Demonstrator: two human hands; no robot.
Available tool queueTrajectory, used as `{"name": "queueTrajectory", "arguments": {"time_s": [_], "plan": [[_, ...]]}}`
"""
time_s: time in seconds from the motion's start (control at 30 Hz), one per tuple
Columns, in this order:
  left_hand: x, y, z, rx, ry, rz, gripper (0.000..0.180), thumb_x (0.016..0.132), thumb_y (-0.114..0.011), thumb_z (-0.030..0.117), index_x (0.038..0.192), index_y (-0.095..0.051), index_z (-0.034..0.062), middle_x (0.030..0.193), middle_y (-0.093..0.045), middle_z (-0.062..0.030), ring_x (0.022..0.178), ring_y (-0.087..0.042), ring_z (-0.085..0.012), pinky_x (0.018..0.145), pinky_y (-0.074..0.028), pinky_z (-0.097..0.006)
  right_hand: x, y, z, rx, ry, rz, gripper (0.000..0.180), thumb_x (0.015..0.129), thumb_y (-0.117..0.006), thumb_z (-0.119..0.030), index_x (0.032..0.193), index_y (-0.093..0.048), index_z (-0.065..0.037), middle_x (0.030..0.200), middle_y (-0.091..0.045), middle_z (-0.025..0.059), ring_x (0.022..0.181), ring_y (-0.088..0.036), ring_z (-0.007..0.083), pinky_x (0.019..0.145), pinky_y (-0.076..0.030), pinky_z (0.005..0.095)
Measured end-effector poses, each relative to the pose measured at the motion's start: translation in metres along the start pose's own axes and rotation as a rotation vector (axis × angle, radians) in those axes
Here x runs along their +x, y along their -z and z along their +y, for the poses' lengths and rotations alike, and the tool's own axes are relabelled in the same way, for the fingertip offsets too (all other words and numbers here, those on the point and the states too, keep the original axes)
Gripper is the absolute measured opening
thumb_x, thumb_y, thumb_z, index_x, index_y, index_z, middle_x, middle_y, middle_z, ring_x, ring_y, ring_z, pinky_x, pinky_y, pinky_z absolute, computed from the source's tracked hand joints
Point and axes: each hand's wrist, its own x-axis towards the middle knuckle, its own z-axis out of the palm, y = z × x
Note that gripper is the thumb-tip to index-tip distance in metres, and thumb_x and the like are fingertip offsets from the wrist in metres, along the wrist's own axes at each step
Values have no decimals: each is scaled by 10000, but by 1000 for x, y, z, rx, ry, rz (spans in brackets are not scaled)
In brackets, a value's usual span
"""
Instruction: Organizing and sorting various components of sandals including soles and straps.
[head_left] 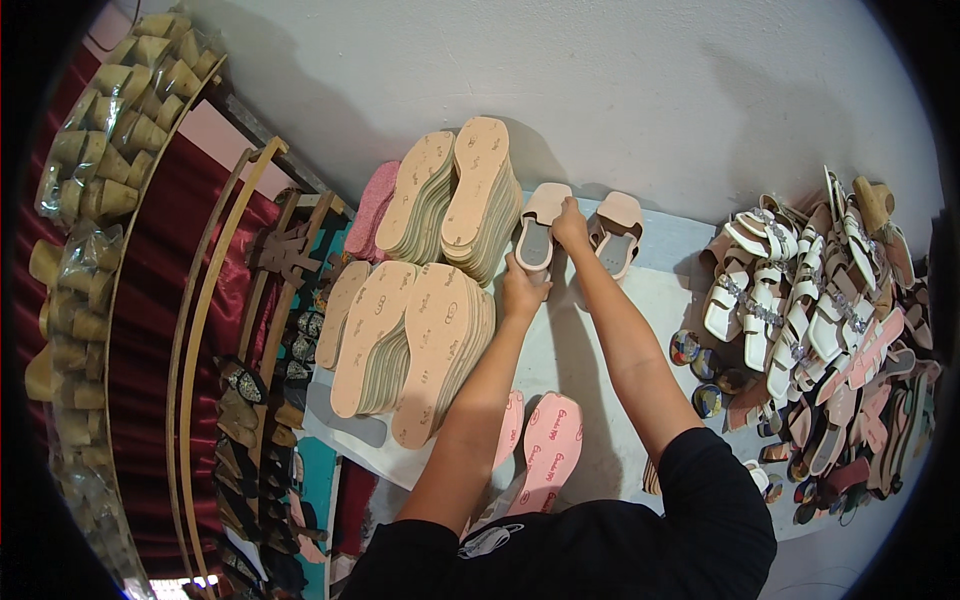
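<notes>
Black sleeves [700, 500] fill the lower edge; both bare forearms reach up and away over the table.

Left hand [522, 290]: fingers curled around the heel end of a beige slide sandal [540, 228], gripping it from below. Right hand [570, 228]: fingertips pinched on the same sandal's strap near the toe end. Sandal sits at the far edge of the table, propped against the wall, grey insole facing out. Its mate, a second beige sandal [615, 232], leans just beside it to the right, untouched.

Risks, as judged: tall stacks of tan insoles [462, 195] stand just left of the held sandal, and the left forearm passes beside a lower stack [425, 350]; a sideways swing of the wrist could nudge a stack and fan it out. Leaning mate could tip flat if the right hand brushes it. 2 pink insoles [548, 450] lie loose under the arms near the table edge and could be swept off by an elbow.

Surface: pale, white-topped table [660, 300], crowded. Right side holds a heap of white strapped sandals [800, 290] mixed with pink ones. Room: plain grey-white wall [620, 90] behind; at left, bent wooden rails over dark red cloth [150, 300], and clear bags of tan block heels [110, 140].
</notes>
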Motion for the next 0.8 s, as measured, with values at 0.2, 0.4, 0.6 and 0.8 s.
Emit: {"name": "queueTrajectory", "arguments": {"time_s": [0.2, 0.4, 0.6, 0.8], "plan": [[-4, 0, 11, 103, -15, 106, 691, 483, -772, 159, 1030, -378, 7, 1015, -493, -188, 923, -511, -349, 770, -428, -383, 8, 7, -9, -284, 6, -70, 364, 749, -454, -60, 1096, -380, 20, 981, -522, 289, 931, -523, 387, 792, -423, 427], [-2, -2, 14, 98, 86, 38, 714, 473, -774, 157, 1051, -384, 4, 1052, -457, -174, 980, -469, -338, 805, -412, -383, 6, 13, -7, -471, 30, -139, 357, 764, -447, -114, 1092, -384, 11, 961, -545, 261, 894, -552, 362, 739, -449, 432], [-6, 4, 11, 77, 82, 34, 732, 482, -780, 160, 1063, -366, -3, 1084, -440, -176, 985, -472, -337, 814, -410, -387, 5, 19, -8, -472, 32, -226, 372, 814, -345, -169, 1149, -368, -8, 974, -556, 239, 889, -553, 367, 750, -433, 456], [-8, -7, 16, 46, 137, 7, 894, 474, -790, 174, 1173, -268, -23, 1169, -375, -217, 1088, -393, -347, 905, -346, -377, 18, 18, 10, -536, 79, -278, 464, 822, -381, -222, 1230, -306, -15, 1005, -542, 242, 933, -525, 384, 795, -419, 434]]}}
